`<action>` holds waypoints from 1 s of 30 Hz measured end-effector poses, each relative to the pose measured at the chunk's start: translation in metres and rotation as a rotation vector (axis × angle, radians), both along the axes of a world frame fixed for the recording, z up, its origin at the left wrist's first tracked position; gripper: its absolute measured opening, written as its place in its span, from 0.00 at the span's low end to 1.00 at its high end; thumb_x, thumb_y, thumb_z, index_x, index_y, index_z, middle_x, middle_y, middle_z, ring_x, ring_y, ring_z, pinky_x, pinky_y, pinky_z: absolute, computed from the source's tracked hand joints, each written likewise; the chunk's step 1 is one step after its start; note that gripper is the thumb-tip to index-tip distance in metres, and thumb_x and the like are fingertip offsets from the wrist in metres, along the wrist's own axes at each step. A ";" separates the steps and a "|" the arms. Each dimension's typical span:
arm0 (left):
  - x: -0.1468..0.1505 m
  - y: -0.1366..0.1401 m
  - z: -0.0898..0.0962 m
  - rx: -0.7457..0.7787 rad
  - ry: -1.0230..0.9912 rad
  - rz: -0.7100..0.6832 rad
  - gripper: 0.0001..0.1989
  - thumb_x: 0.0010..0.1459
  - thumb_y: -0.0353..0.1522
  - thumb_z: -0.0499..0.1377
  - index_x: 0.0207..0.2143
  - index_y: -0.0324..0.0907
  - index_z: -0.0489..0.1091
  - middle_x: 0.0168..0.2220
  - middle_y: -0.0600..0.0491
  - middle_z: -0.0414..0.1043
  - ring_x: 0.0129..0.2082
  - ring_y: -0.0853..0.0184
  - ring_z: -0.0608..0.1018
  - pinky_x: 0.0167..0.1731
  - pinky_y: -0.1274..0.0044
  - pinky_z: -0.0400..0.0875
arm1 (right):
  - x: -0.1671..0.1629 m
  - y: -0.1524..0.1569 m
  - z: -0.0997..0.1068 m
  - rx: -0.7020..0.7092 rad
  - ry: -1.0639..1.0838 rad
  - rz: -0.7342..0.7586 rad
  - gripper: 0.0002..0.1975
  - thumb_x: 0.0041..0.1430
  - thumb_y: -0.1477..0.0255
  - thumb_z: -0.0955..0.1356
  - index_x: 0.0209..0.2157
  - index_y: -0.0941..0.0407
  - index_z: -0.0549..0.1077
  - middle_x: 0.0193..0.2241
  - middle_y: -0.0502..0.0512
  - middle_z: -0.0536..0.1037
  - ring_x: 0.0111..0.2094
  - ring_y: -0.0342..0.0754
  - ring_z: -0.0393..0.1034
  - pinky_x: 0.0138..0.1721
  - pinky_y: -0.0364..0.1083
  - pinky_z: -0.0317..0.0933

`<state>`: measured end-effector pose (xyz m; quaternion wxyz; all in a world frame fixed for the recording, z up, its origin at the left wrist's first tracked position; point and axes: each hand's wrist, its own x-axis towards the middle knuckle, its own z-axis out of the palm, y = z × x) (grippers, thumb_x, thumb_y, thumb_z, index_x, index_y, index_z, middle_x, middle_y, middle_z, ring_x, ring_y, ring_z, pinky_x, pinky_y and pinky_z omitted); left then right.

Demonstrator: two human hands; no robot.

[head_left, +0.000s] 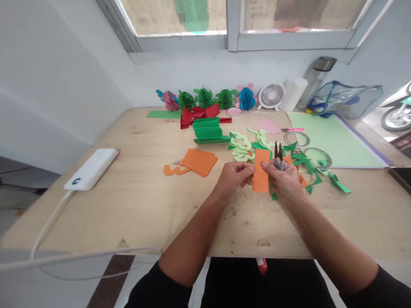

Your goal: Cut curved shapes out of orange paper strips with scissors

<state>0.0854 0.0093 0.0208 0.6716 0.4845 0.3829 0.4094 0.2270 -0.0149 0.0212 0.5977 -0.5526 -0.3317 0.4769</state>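
Note:
Between my two hands an orange strip of paper (261, 179) stands upright above the table. My left hand (236, 177) pinches its left edge between thumb and fingers. With its thumb on the paper's right side, my right hand (285, 179) grips the strip and also keeps a pair of small scissors (278, 156) in its palm, blades pointing away from me. To the left lie a stack of orange paper squares (198, 161) and a curvy orange cutout (175, 170). Light green wavy cutouts (240, 147) are spread just beyond my hands.
Green scraps (316, 179) and tape rolls (317, 157) lie at right, near a light green sheet (346, 141). Folded green paper (208, 130) and red paper (199, 114) sit farther back. Paper figures (205, 97), a fan (272, 95) and a bottle (316, 81) line the wall. A power bank (93, 169) is left.

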 end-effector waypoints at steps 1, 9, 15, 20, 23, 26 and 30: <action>0.000 0.000 -0.001 -0.006 -0.005 -0.003 0.08 0.48 0.33 0.60 0.22 0.38 0.73 0.16 0.56 0.67 0.16 0.76 0.66 0.17 0.82 0.56 | 0.000 0.000 0.000 -0.002 0.003 -0.001 0.19 0.37 0.66 0.77 0.19 0.55 0.63 0.12 0.39 0.54 0.13 0.35 0.44 0.14 0.40 0.38; -0.003 0.003 -0.003 -0.020 0.008 -0.016 0.09 0.49 0.35 0.61 0.22 0.38 0.73 0.17 0.55 0.69 0.17 0.75 0.69 0.16 0.82 0.56 | -0.001 -0.002 0.002 -0.008 0.012 0.013 0.20 0.39 0.65 0.76 0.17 0.55 0.61 0.12 0.39 0.54 0.14 0.35 0.44 0.15 0.40 0.39; -0.004 0.003 -0.003 -0.008 0.032 -0.044 0.10 0.48 0.36 0.62 0.22 0.38 0.73 0.16 0.55 0.67 0.16 0.75 0.67 0.17 0.82 0.56 | -0.001 -0.002 0.002 -0.009 -0.001 0.007 0.19 0.39 0.66 0.76 0.18 0.54 0.61 0.13 0.39 0.54 0.14 0.36 0.44 0.15 0.40 0.38; -0.003 0.002 -0.003 -0.008 0.088 -0.027 0.09 0.47 0.36 0.63 0.22 0.38 0.74 0.15 0.56 0.67 0.14 0.77 0.63 0.16 0.82 0.55 | -0.001 -0.003 0.002 -0.009 -0.025 0.020 0.21 0.40 0.65 0.76 0.17 0.54 0.59 0.13 0.39 0.53 0.15 0.36 0.43 0.15 0.41 0.37; -0.002 0.002 -0.003 -0.016 0.103 -0.017 0.09 0.47 0.36 0.63 0.22 0.38 0.73 0.14 0.57 0.66 0.13 0.77 0.62 0.15 0.81 0.53 | 0.000 -0.002 -0.002 -0.023 -0.028 0.013 0.19 0.40 0.66 0.76 0.19 0.55 0.61 0.13 0.39 0.54 0.15 0.36 0.44 0.16 0.41 0.37; -0.001 0.002 -0.002 -0.017 0.089 0.010 0.08 0.46 0.35 0.62 0.22 0.38 0.73 0.14 0.57 0.65 0.13 0.77 0.62 0.15 0.82 0.53 | 0.002 -0.001 -0.006 -0.030 -0.003 0.021 0.18 0.40 0.65 0.76 0.21 0.55 0.64 0.13 0.39 0.54 0.15 0.36 0.43 0.16 0.41 0.37; -0.001 0.002 -0.001 -0.029 0.031 0.116 0.08 0.46 0.34 0.63 0.22 0.38 0.73 0.14 0.56 0.67 0.14 0.76 0.65 0.16 0.82 0.56 | 0.002 -0.001 -0.005 -0.030 0.025 0.072 0.17 0.42 0.62 0.76 0.21 0.55 0.67 0.12 0.39 0.52 0.15 0.36 0.41 0.15 0.41 0.35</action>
